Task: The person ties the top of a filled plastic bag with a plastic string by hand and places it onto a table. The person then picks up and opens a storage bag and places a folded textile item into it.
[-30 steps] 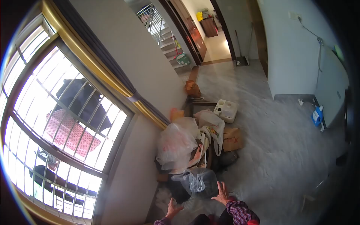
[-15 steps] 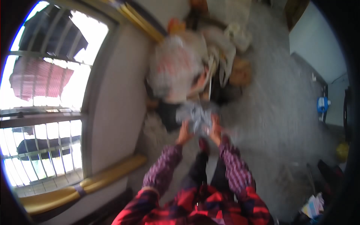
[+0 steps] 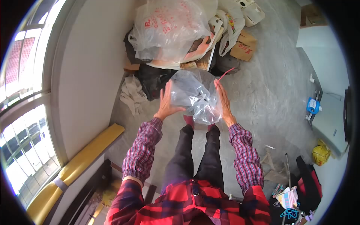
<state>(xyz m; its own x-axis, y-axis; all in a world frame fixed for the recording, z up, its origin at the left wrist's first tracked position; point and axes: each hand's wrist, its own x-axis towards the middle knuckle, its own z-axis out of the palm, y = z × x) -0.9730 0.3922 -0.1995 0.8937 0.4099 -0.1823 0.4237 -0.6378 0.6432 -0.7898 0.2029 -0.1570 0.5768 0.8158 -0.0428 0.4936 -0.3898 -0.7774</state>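
Looking light, limp and slippery, the clear bag (image 3: 193, 90) suits rim pinching; left hand (image 3: 164, 105) fingers spread wide, right hand (image 3: 226, 107) grip unclear.

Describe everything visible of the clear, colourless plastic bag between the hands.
The clear, colourless plastic bag looks thin and glossy, smoother and rounded at its top, crumpled with bright glints lower down. It spreads between the open left hand and right hand, which seem to touch its sides. A thin red strip sticks out by the right fingers; whether it belongs to the bag is unclear.
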